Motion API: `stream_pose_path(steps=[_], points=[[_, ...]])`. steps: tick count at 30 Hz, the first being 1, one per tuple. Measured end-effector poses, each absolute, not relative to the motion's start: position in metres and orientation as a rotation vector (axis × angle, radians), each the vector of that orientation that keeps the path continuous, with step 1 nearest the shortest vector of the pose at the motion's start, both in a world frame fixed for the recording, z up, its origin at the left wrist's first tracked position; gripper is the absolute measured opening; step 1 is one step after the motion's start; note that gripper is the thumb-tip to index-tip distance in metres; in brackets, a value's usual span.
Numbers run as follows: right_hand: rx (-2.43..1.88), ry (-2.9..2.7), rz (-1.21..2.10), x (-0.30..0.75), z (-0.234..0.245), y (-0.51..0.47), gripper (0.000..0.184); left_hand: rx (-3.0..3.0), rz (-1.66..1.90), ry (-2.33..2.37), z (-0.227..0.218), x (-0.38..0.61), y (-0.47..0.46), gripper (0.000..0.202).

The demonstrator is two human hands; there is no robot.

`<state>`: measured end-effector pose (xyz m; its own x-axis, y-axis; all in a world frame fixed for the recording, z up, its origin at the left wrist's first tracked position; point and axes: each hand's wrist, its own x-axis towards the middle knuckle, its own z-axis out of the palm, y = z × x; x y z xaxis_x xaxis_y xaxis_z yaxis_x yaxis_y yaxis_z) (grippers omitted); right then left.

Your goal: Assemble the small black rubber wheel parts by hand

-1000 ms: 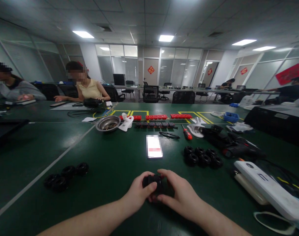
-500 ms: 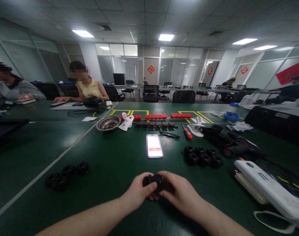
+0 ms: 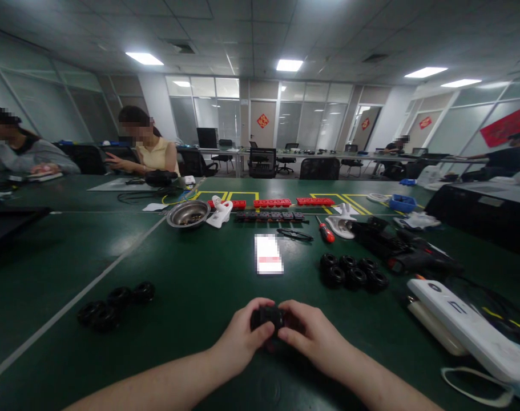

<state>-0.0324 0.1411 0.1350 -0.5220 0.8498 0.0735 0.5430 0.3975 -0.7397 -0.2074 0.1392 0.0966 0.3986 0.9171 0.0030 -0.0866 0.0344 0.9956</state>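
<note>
Both of my hands grip one small black rubber wheel (image 3: pixel 267 315) just above the green table (image 3: pixel 186 285), near its front edge. My left hand (image 3: pixel 242 334) pinches the wheel from the left with thumb on top. My right hand (image 3: pixel 313 337) closes on it from the right, fingers curled over it. Several more black wheels (image 3: pixel 354 272) lie in a cluster to the right, and another group of black wheels (image 3: pixel 114 302) lies to the left.
A phone (image 3: pixel 268 254) lies screen-up ahead of my hands. Further back are a steel bowl (image 3: pixel 188 214), red parts (image 3: pixel 271 202), a red-handled screwdriver (image 3: pixel 326 231), black tools (image 3: pixel 403 251) and a white device (image 3: pixel 469 331) at right. Two people sit at far left.
My hands have shifted slightly on the wheel, turning it between the fingers. The person in yellow at far left has leaned and moved an arm.
</note>
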Motion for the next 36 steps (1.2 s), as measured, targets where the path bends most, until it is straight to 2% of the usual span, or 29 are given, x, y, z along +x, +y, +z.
stream_pose_path(steps=[3, 8, 11, 15, 19, 23, 28, 32, 36], points=[[-1.12, -2.284, 0.756, -0.033, 0.14, 0.136, 0.037, 1.276, 0.914, 0.897, 0.09, -0.207, 0.141, 0.059], [-1.008, -2.255, 0.674, -0.032, 0.135, 0.137, 0.04, 1.322, 0.948, 0.858, 0.097, -0.21, 0.142, 0.056], [-1.005, -2.116, 0.805, -0.031, 0.128, 0.138, 0.053, 1.376, 0.966, 0.755, 0.108, -0.21, 0.138, 0.049], [-0.929, -1.924, 1.2, -0.03, 0.127, 0.135, 0.069, 1.556, 0.977, 0.803, 0.114, -0.211, 0.133, 0.042], [-0.912, -1.809, 1.462, -0.031, 0.125, 0.136, 0.059, 1.602, 1.021, 0.923, 0.114, -0.21, 0.132, 0.04], [-1.069, -1.793, 1.394, -0.033, 0.119, 0.143, 0.042, 1.644, 0.979, 1.046, 0.113, -0.209, 0.134, 0.041], [-1.101, -1.881, 1.25, -0.031, 0.124, 0.147, 0.029, 1.444, 0.937, 0.98, 0.106, -0.21, 0.138, 0.055], [-1.064, -2.108, 0.884, -0.029, 0.132, 0.14, 0.041, 1.442, 0.953, 0.926, 0.099, -0.213, 0.142, 0.046], [-1.105, -2.134, 0.826, -0.031, 0.13, 0.137, 0.047, 1.6, 0.971, 1.051, 0.1, -0.213, 0.14, 0.047]])
